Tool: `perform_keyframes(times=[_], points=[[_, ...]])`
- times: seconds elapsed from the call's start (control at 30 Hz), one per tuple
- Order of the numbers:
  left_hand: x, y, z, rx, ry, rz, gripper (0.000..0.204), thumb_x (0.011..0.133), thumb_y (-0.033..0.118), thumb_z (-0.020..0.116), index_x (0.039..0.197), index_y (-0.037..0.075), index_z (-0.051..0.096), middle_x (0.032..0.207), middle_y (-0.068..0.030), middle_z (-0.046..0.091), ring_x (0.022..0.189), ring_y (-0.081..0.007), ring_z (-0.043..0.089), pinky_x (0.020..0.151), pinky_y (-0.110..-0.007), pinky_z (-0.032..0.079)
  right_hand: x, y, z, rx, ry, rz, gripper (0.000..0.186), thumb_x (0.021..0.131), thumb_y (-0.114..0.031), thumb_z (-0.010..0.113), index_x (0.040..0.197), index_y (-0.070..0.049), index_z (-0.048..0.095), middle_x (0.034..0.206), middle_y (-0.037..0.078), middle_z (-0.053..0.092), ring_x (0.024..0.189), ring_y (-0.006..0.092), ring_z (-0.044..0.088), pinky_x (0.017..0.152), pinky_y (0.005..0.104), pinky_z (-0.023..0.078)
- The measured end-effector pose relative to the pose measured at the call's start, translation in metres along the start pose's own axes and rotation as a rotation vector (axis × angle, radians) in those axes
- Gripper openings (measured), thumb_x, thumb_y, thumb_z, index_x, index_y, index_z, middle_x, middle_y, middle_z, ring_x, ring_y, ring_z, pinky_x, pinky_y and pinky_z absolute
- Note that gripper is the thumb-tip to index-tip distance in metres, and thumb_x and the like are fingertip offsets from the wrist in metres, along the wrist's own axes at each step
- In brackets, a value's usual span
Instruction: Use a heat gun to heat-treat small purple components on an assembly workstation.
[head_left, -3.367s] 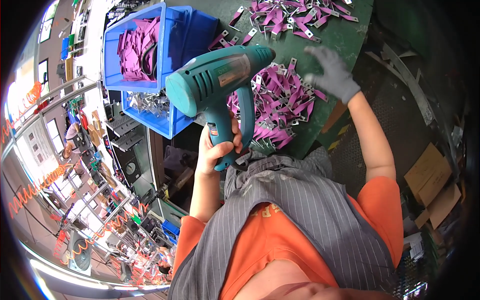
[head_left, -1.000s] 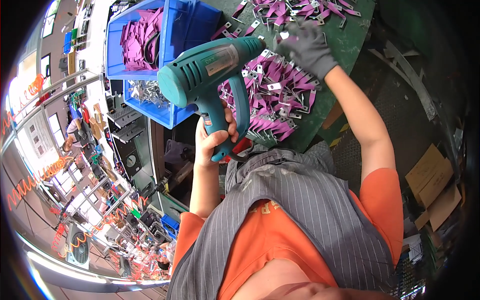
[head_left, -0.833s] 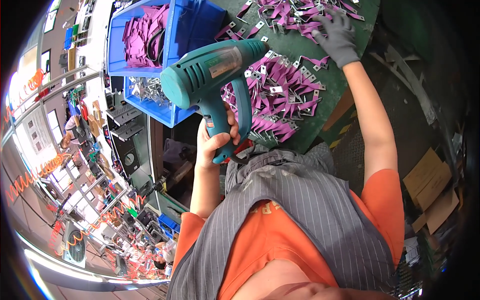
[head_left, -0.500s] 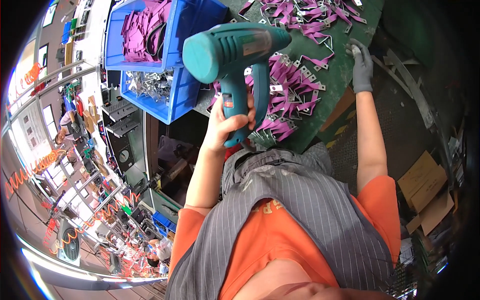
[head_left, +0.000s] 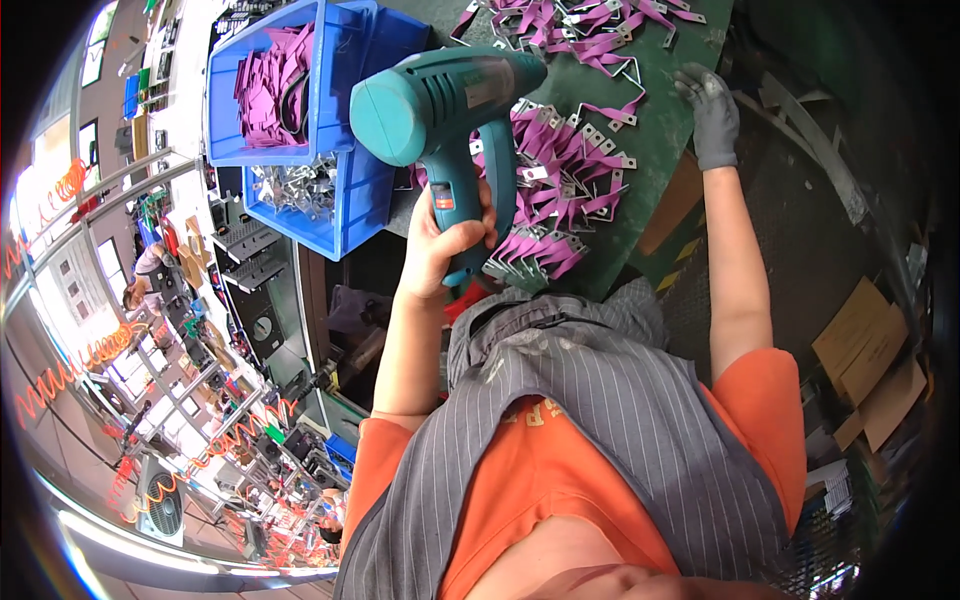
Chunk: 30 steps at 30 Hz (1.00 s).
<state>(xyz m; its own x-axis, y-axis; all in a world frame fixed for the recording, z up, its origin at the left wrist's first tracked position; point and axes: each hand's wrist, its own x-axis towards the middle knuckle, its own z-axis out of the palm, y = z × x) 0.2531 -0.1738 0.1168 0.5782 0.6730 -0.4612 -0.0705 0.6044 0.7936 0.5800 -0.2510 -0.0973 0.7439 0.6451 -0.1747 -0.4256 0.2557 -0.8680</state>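
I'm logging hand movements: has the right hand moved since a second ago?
Yes: judged against the table, the right hand has moved rightward, from over the purple pieces to the table's right edge.

heat gun: matt plastic. bins: smooth, glossy plastic. brackets: shiny metal ends. glove: matt cloth. apron: matt cloth. cardboard: matt, paper.

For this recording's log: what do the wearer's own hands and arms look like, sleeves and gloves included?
The left hand is bare, with no glove. The right hand wears a grey glove that ends at the wrist, with paler patches toward the fingertips. Both forearms are uncovered below short, plain orange sleeves.
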Motion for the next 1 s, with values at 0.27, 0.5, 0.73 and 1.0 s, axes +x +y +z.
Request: perform_keyframes(times=[0.27, 0.5, 0.73, 1.0], points=[[-0.022, -0.007, 0.003, 0.036, -0.034, -0.166, 0.056, 0.061, 0.009, 0.065, 0.111, 0.000, 0.042, 0.090, -0.0080, 0.046, 0.069, -0.0148, 0.051, 0.056, -0.027, 0.047, -0.009, -0.004, 0.006, -0.134, 0.018, -0.009, 0.024, 0.087, -0.014, 0.049, 0.104, 0.000, 0.057, 0.098, 0.011, 0.061, 0.089, 0.0230, 0.061, 0.079, 0.0331, 0.050], [-0.043, -0.002, -0.021, -0.075, 0.050, 0.012, 0.058, 0.063, 0.007, 0.064, 0.115, -0.001, 0.039, 0.090, -0.0087, 0.048, 0.069, -0.0154, 0.052, 0.056, -0.027, 0.047, -0.086, -0.023, 0.083, -1.305, -0.828, -0.507, 0.053, 0.065, -0.026, 0.065, 0.116, -0.024, 0.054, 0.126, 0.007, 0.046, 0.122, 0.0320, 0.035, 0.104, 0.0469, 0.027], [-0.059, -0.004, -0.032, -0.101, 0.071, 0.052, 0.061, 0.064, 0.011, 0.067, 0.115, -0.001, 0.038, 0.089, -0.0087, 0.048, 0.070, -0.0153, 0.052, 0.055, -0.027, 0.047, -0.068, 0.008, 0.138, -1.445, -1.169, -0.579, 0.065, 0.062, -0.037, 0.068, 0.123, -0.028, 0.048, 0.135, 0.011, 0.035, 0.131, 0.0337, 0.021, 0.108, 0.0483, 0.013], [-0.070, -0.008, -0.037, -0.134, 0.115, 0.046, 0.061, 0.064, 0.011, 0.067, 0.116, -0.001, 0.037, 0.088, -0.0083, 0.047, 0.070, -0.0151, 0.052, 0.056, -0.028, 0.046, -0.013, -0.007, 0.119, -1.557, -0.660, -0.605, 0.048, 0.066, -0.039, 0.066, 0.111, -0.024, 0.054, 0.126, 0.007, 0.044, 0.124, 0.0289, 0.032, 0.102, 0.0459, 0.022]])
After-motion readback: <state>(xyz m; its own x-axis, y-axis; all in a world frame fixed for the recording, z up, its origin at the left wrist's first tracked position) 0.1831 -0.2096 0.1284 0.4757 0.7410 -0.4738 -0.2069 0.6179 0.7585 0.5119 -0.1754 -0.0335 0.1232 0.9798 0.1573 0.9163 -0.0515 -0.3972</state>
